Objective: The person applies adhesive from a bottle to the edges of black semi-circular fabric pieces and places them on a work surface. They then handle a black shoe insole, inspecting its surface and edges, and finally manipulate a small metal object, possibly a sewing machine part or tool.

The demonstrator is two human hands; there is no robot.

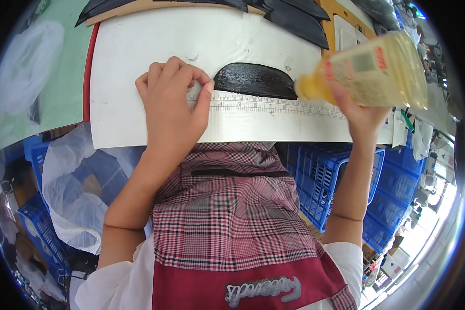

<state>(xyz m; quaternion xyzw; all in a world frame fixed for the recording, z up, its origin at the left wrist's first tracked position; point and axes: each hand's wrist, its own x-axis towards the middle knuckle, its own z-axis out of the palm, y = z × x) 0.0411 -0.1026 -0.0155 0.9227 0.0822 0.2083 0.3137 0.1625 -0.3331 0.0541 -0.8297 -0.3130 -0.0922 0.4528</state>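
A glossy black half-moon piece of thin, flexible-looking material (254, 80) lies on a white, finely textured board (274, 41), between the two hands. Its long, nearly straight edge runs beside a pale ruler strip with dark graduations (268, 105); its other edge bows away from the person.

The left hand (173, 106) is at the piece's left end, thumb and index fingertip pinched together on its tip, the remaining fingers curled loosely. How much of the edge sits between them is hidden.

The right hand (364, 111) is closed around a translucent, yellowish plastic bottle with a pale label (392, 67), gripping it near the shoulder. The bottle is tipped well over, its yellow narrow end pointing left at the piece's right end; whether the two touch cannot be told. The black surface has a wet-looking sheen with a slightly streaked texture.

Along the board's far side lie dark, smooth, pointed sheets (297, 23). The person wears a woven plaid apron with a burgundy panel (227, 217). Below the board stand latticed blue plastic crates (318, 181) and a crumpled, see-through plastic bag (70, 191).
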